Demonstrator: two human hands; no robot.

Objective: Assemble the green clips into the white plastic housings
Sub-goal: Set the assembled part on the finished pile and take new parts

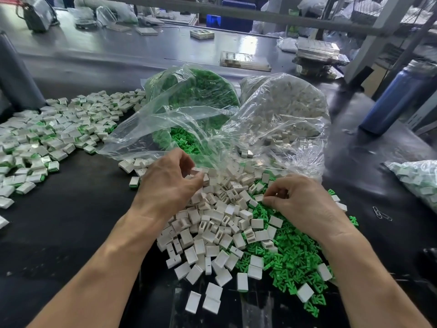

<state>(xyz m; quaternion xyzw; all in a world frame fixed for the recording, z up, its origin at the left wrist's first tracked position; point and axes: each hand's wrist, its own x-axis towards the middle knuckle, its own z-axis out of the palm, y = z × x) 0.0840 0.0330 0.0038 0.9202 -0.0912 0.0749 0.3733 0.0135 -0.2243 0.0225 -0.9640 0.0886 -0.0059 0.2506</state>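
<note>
From the head view, the left hand (170, 178) is reaching down over the heap of white plastic housings (212, 233), its fingers curling around one housing at the top of the heap, near the mouth of the clear bag of housings (283, 110). The right hand (300, 200) is hovering at the seam where the housings meet the spread of green clips (290, 259), thumb and forefinger pinching something small; whether it is a clip or a housing I cannot tell. The clips are lying just beneath and to the near side of the right hand, so that hand is the nearer one for picking a clip, while the housings sit under the left. Finished pieces (47, 138) are lying well apart, far left on the black table (71, 221). The bag of clips (189, 91) is standing behind.
</note>
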